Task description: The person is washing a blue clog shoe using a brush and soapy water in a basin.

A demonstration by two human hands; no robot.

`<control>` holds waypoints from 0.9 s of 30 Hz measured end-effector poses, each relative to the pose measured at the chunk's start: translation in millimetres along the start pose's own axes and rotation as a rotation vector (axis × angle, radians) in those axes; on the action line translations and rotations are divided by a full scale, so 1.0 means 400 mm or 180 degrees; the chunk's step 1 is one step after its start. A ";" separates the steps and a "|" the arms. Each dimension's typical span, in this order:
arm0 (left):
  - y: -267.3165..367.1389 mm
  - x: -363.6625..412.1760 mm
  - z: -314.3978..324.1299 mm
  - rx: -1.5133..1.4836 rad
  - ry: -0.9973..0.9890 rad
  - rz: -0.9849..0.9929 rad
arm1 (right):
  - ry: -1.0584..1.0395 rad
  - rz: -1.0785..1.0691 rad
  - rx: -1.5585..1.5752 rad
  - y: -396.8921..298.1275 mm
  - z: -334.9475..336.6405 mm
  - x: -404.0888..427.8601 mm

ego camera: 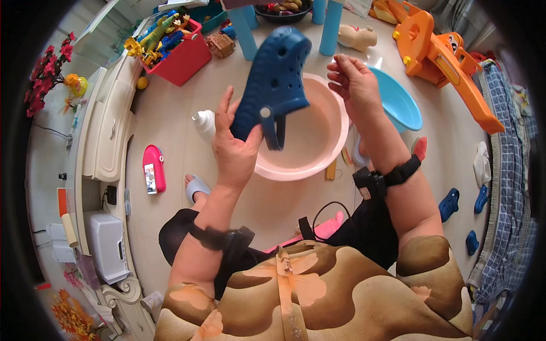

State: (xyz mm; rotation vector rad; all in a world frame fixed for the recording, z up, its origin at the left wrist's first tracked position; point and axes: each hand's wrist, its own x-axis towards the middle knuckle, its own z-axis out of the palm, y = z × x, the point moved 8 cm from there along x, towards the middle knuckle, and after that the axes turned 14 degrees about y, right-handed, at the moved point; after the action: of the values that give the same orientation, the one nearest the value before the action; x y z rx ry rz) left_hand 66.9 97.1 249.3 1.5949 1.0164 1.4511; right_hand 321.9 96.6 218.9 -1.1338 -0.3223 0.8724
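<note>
My left hand [234, 145] grips a dark blue foam clog [273, 72] by its heel end, sole turned to the left and toe up, with the heel strap hanging down. The clog is held above a pink basin [345, 123] that has cloudy water in it. To the right, my right hand [354, 83] is raised beside the basin's rim, its fingertips bent together near the thumb; whether something small is between them cannot be told. A white bottle [204, 123] stands behind my left hand. A light blue basin [399, 100] lies partly behind my right forearm.
A red bin of toys [183, 64] and a blue-legged table [330, 30] stand ahead. An orange toy slide [460, 81] is at right, near several blue clogs [449, 204]. A pink case with a phone [160, 170] lies at left; a cabinet [113, 132] stands beyond.
</note>
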 end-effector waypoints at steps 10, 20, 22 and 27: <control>0.017 0.010 0.005 0.0430 0.0196 0.1076 | -0.0064 -0.0212 0.0086 -0.031 -0.017 0.016; 0.027 0.028 0.005 0.0892 0.0482 0.1341 | -0.0127 -0.0146 0.0043 -0.027 -0.020 0.033; 0.005 0.033 0.018 0.0888 0.0308 0.1125 | -0.0148 -0.0176 0.0075 -0.030 -0.028 0.038; 0.004 0.022 0.040 0.0752 0.0491 0.1160 | 0.0003 -0.0175 0.0036 -0.035 -0.064 0.051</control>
State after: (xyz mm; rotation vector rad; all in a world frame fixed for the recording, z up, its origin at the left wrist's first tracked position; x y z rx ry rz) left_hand 83.5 104.4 253.1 1.9390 1.0538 1.7725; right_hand 357.3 92.8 216.6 -1.1100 -0.3459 0.8243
